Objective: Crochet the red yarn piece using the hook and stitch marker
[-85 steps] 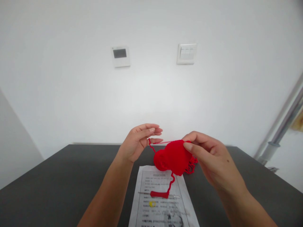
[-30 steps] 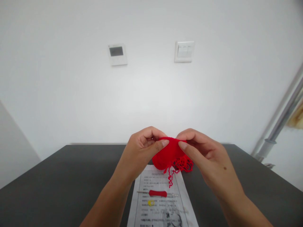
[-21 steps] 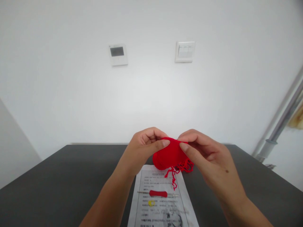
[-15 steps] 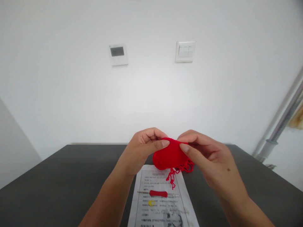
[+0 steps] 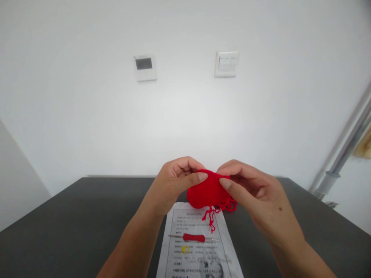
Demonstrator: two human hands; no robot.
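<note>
Red yarn piece [image 5: 206, 194] is just below frame centre, left hand [image 5: 171, 187] and right hand [image 5: 261, 197] pinching its top edge, fingers closed on it, so probably edge-handling, and any next move needs gentle, even grip.

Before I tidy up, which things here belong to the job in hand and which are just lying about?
In hand:
- red fabric, pinched by left hand and right hand
- loose red yarn

Just lying, possibly related:
- red-handled tool
- small yellow item
- printed sheet

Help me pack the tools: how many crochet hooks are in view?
1: the red-handled crochet hook lies across the printed sheet, beyond the yellow ring. Another could be hidden behind the red crochet piece.
</note>
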